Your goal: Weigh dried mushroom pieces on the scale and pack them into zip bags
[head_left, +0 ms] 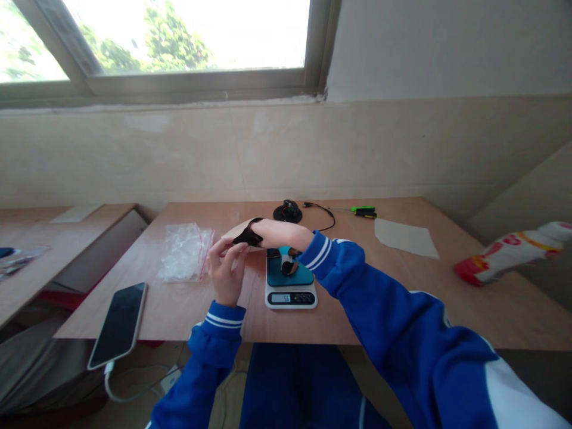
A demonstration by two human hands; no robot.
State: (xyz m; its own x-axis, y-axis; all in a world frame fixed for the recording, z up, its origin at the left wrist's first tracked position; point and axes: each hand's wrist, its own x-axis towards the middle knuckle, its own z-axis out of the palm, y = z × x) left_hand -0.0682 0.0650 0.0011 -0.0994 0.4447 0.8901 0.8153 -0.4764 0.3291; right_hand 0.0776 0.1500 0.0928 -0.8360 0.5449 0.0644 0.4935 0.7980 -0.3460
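Note:
My left hand (227,271) is raised over the table with its fingertips closed on the edge of a thin black piece (249,236), whose kind I cannot make out. My right hand (279,231) reaches across from the right to the same black piece, which covers its fingers. A pale flat sheet (236,230) shows just behind them. Below my right wrist stands a white digital kitchen scale (273,297) with a teal top and a lit display. A small black and silver part (288,266) lies on the scale, partly hidden by my right arm.
Clear plastic bags (185,253) lie left, and a phone (120,322) on a white cable overhangs the front edge. At the back are a round black device (288,211), a black cable (326,213) and screwdrivers (364,211). A paper (404,236) and a bottle (509,255) are right.

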